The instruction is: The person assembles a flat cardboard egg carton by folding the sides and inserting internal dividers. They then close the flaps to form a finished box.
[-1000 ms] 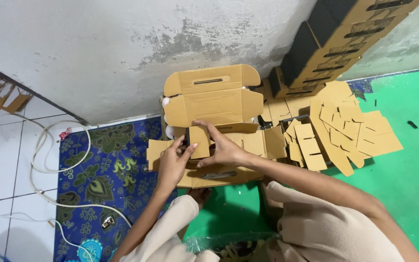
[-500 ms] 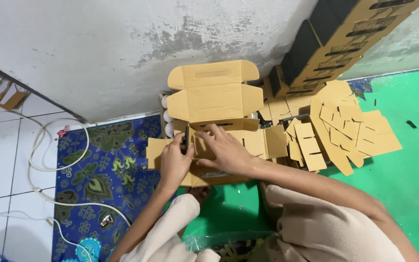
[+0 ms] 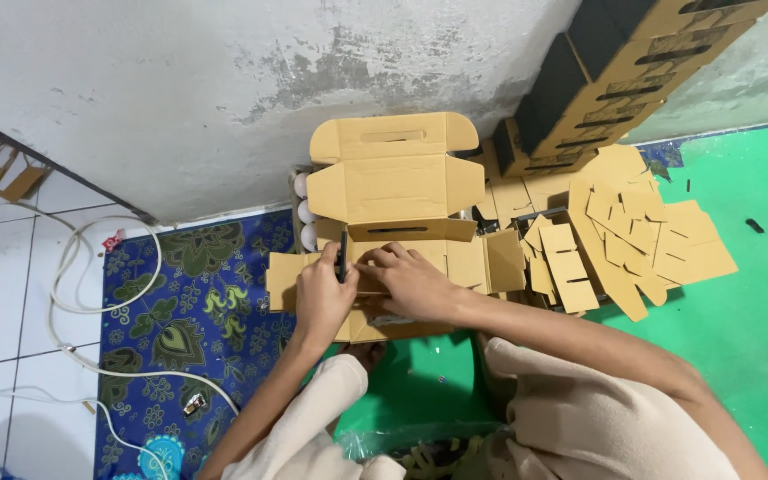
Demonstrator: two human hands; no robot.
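While hands press cardboard, cutouts lie beside.

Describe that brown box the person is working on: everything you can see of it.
The cardboard box looks like plain brown corrugated board, half folded. Its lid stands open toward the wall, with a slot cut near its top edge and rounded side tabs. Flat flaps spread left and right. It sits on the floor across a patterned blue mat. The left hand and right hand press on its front panel.

A brown cardboard box lies unfolded, open-lidded, against the grey wall.
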